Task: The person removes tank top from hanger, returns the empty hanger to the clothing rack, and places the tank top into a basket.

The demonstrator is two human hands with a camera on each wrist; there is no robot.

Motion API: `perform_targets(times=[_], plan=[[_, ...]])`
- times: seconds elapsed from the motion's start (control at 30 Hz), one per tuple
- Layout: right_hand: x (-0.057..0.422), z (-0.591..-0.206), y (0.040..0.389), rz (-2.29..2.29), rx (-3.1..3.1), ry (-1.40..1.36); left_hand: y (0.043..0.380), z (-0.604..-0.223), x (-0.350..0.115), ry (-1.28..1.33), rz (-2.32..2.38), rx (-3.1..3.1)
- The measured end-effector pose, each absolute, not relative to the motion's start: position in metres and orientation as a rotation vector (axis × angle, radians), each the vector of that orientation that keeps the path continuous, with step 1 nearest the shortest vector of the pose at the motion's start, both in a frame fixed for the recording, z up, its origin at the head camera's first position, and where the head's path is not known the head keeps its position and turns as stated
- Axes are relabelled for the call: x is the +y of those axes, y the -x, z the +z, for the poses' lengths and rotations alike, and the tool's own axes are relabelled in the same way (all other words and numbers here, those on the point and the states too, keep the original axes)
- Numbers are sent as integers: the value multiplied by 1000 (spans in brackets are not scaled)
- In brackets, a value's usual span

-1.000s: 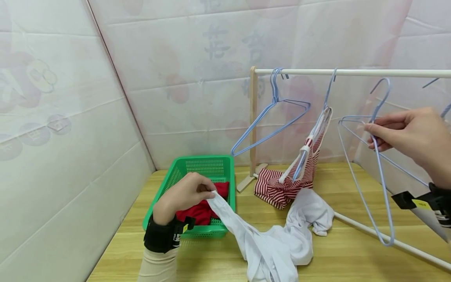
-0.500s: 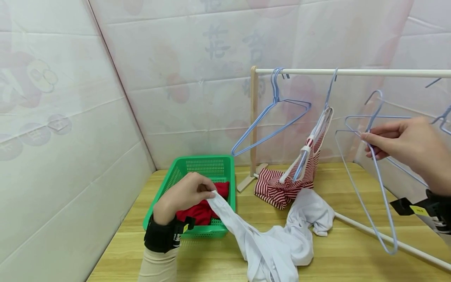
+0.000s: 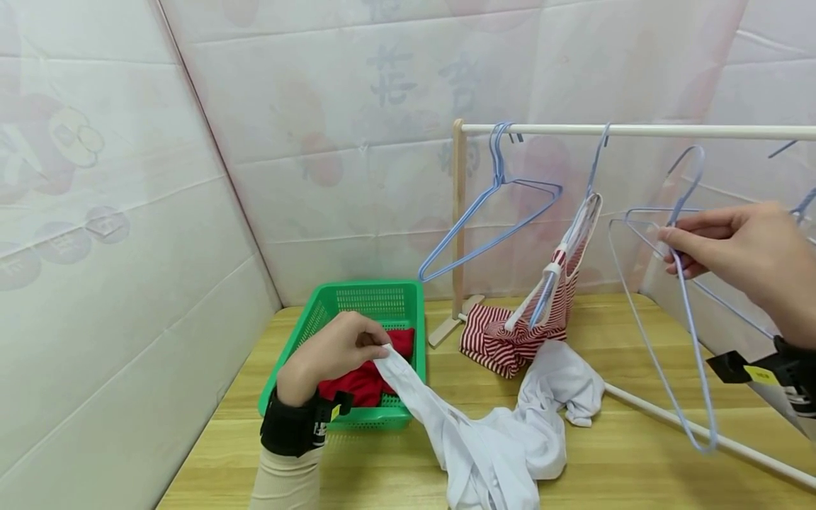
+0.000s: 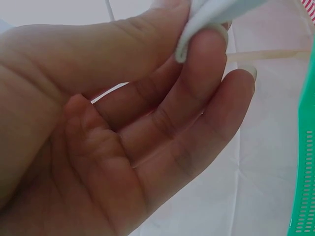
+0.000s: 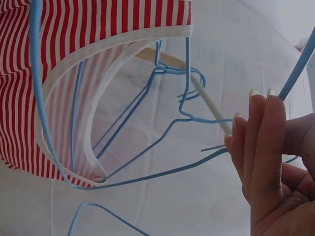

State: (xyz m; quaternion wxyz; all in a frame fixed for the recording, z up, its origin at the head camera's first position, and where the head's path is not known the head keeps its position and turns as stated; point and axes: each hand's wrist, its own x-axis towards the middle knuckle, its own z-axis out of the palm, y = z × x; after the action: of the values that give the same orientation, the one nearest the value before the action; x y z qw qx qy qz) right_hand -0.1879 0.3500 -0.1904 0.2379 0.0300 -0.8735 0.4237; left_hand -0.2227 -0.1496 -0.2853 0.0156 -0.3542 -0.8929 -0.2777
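Observation:
My left hand (image 3: 338,347) pinches a corner of a white garment (image 3: 497,453) between thumb and fingertips, beside the basket. The left wrist view shows the folded cloth edge (image 4: 216,14) caught there. From that corner the garment slopes down to the table, where the rest lies crumpled. On the right, in front of the rack, my right hand (image 3: 758,255) grips a light blue wire hanger (image 3: 682,200) just below its hook. The hook points up, off the bar, and nothing hangs on this hanger. A red-and-white striped garment (image 5: 19,98) fills the left of the right wrist view.
The striped garment hangs from the rack's white bar (image 3: 669,132), its lower part (image 3: 510,340) bunched on the table. Bare blue hangers (image 3: 499,159) hang left of it. A green basket (image 3: 421,312) holds red cloth (image 3: 360,386). A white base rod (image 3: 752,453) crosses the right side.
My right hand with the hanger dips a little, then rises most of the way back. The left hand and the white garment stay where they were.

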Motion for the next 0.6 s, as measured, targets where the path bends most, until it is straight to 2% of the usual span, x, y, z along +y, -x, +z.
perform_targets(times=[0.6], plan=[[353, -159, 194, 1259, -2259, -151, 222, -285, -150, 1108, -867, -2778]])
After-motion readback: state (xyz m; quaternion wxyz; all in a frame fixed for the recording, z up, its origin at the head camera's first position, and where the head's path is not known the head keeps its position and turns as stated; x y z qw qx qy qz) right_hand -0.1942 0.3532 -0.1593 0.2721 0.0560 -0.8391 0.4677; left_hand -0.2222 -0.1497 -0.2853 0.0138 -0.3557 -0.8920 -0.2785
